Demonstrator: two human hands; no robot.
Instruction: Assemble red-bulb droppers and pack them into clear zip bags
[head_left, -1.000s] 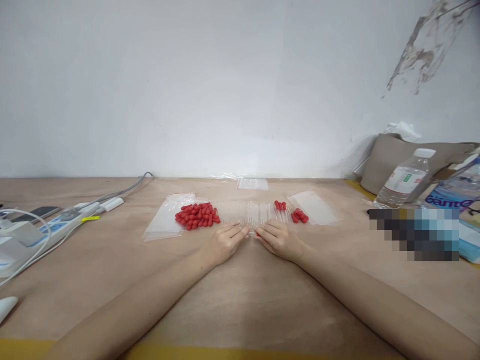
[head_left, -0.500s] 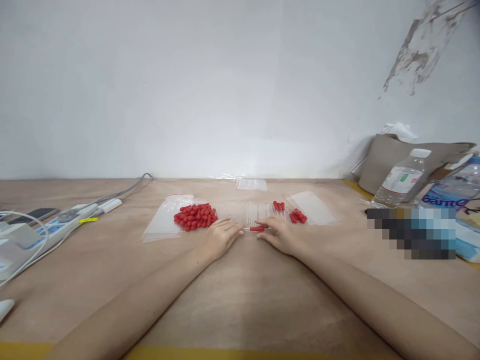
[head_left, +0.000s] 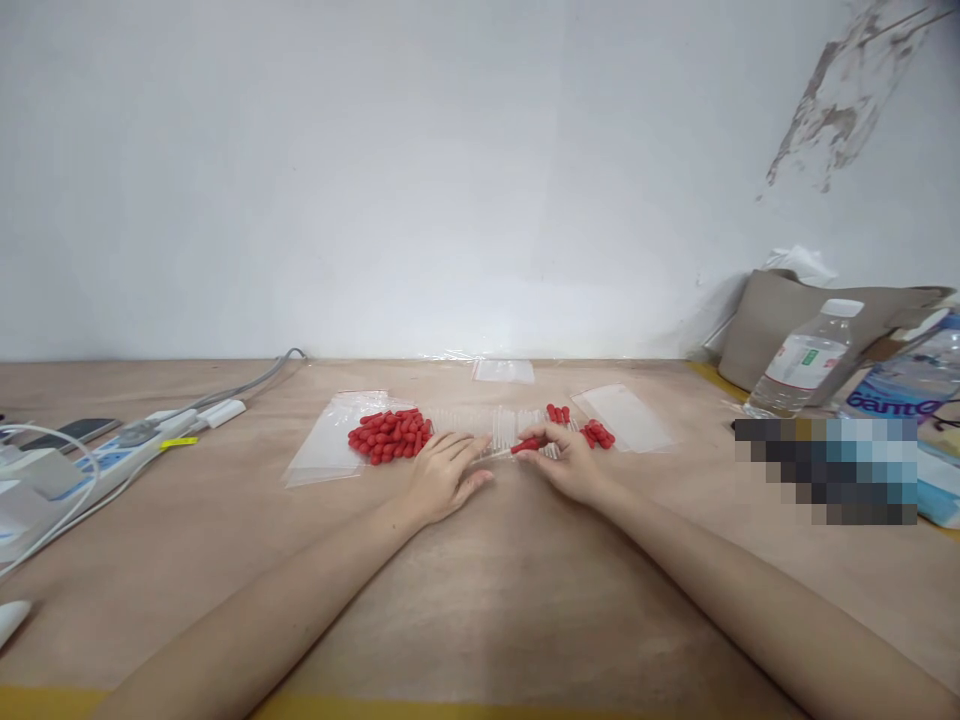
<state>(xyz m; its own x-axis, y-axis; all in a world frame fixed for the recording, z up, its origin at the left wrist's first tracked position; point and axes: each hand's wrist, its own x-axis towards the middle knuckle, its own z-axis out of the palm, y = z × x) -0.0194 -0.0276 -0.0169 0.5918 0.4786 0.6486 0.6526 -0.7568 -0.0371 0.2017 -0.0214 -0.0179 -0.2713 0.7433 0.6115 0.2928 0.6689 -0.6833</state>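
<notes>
Right hand (head_left: 571,466) fingers pinch one red-capped dropper (head_left: 523,446); my left hand (head_left: 442,476) fingers spread flat on counter (head_left: 487,590); cap pile (head_left: 390,434) uncountable.

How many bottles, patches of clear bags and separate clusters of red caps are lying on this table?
Bottles: 2, white-capped bottle and blue-labelled bottle.
Clear bag patches: 3, left bags, back bag, right bag.
Red cap clusters: 3, big pile, trio, small cluster.
Total: 8, besides the dropper in the right hand.
</notes>
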